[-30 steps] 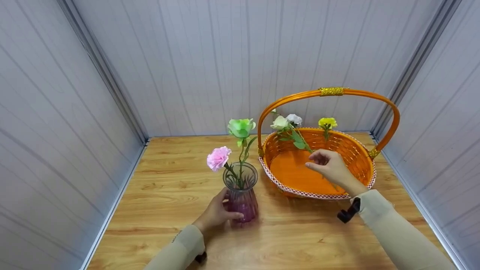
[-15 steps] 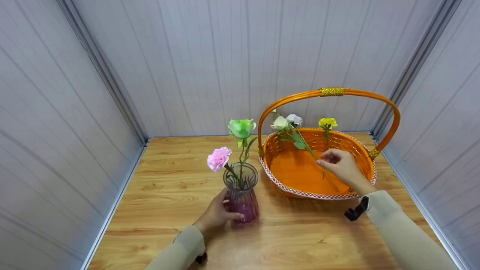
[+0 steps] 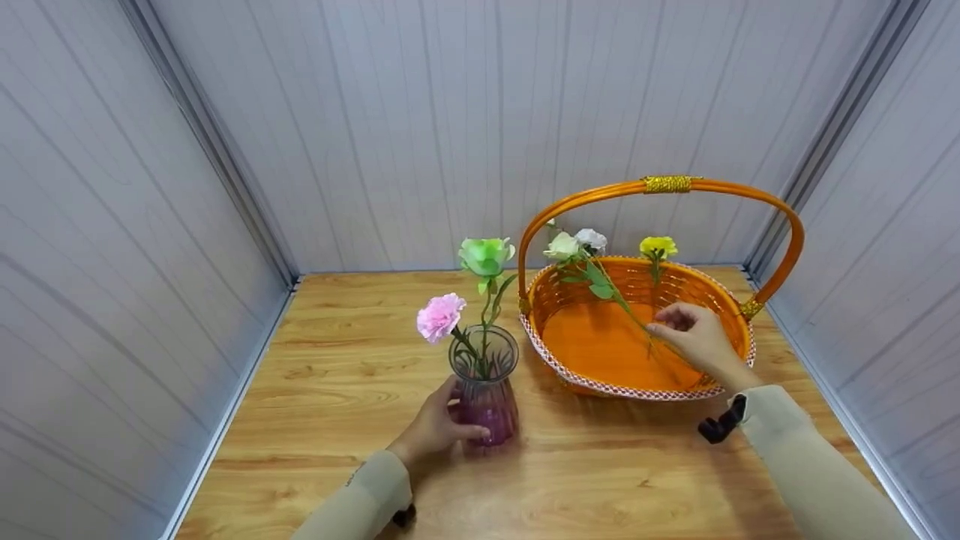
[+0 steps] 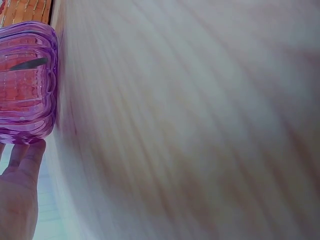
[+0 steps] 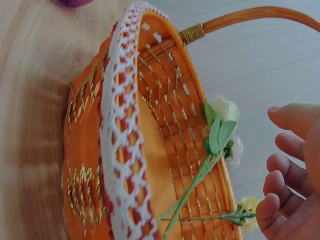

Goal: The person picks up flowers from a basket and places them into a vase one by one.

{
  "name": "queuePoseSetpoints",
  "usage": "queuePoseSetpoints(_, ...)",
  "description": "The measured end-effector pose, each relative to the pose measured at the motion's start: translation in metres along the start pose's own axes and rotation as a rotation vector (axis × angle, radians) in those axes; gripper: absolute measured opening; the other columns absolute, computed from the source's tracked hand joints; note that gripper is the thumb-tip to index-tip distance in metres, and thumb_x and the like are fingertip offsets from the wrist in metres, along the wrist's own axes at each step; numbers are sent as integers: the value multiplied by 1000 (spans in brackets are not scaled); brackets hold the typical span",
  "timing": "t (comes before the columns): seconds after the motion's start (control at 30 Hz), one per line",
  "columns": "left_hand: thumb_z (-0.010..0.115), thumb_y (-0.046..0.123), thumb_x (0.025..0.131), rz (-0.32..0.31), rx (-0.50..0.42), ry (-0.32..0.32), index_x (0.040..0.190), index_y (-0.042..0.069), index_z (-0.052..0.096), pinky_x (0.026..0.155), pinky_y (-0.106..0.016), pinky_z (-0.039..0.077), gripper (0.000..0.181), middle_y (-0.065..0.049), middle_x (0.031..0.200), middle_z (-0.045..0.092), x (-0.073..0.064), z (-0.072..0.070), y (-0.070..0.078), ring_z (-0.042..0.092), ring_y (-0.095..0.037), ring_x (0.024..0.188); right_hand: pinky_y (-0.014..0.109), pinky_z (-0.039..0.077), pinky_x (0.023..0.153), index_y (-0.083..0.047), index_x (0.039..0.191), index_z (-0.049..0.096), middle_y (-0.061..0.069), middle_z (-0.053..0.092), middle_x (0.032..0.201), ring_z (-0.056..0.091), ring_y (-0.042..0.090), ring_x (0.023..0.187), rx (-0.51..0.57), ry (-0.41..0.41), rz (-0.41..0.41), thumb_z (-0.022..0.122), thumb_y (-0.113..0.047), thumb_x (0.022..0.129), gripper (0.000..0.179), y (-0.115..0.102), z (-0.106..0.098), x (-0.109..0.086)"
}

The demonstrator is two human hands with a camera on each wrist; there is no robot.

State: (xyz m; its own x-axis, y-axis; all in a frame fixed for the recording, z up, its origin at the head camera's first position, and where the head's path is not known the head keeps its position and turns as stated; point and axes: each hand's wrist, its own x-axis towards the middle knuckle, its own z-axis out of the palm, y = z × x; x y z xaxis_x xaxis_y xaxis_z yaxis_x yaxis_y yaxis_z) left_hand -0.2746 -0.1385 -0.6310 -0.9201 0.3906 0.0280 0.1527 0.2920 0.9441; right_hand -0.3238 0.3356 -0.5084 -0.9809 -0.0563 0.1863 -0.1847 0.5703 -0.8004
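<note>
My left hand (image 3: 439,427) grips the lower part of a ribbed vase (image 3: 491,416), smoky grey at the neck and purple below. Its fingertips meet the purple glass (image 4: 30,95) in the left wrist view. A pink carnation (image 3: 441,318) and a green rose (image 3: 486,256) stand in the vase, leaning left and upright. Over the orange basket hovers my right hand (image 3: 701,341), near the stems of a white rose (image 3: 562,246) and a white carnation (image 3: 592,240). The right wrist view shows its fingers (image 5: 285,167) loosely bent and apart from the thumb, with nothing between them.
The wicker basket (image 3: 637,393) has a tall arched handle (image 3: 791,247) and a red-and-white woven rim. A yellow flower (image 3: 658,247) leans on its back edge. Grey panel walls (image 3: 420,135) enclose the wooden table (image 3: 322,390) behind and at both sides.
My right hand has moved right and slightly toward me over the basket, along the white flowers' stems. The left hand and vase keep their place.
</note>
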Motion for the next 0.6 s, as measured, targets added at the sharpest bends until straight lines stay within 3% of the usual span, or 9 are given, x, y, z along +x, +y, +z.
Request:
queuePoseSetpoints(0.2,97,27,81,-7,2,1,162,16,41,119,-56,53,100,-17,148,58,0,0,-2,58,-40,142,18,50,68,5,113,73,5,66,90,57,10,79,-8,5,7,81,-24,101,33,14,0,1)
queuePoseSetpoints(0.6,97,29,82,4,15,2,158,15,44,121,-58,51,93,-17,149,59,-1,0,-1,57,-40,144,18,52,66,1,111,74,3,67,90,59,8,77,4,-18,-73,85,-19,96,27,41,-1,5)
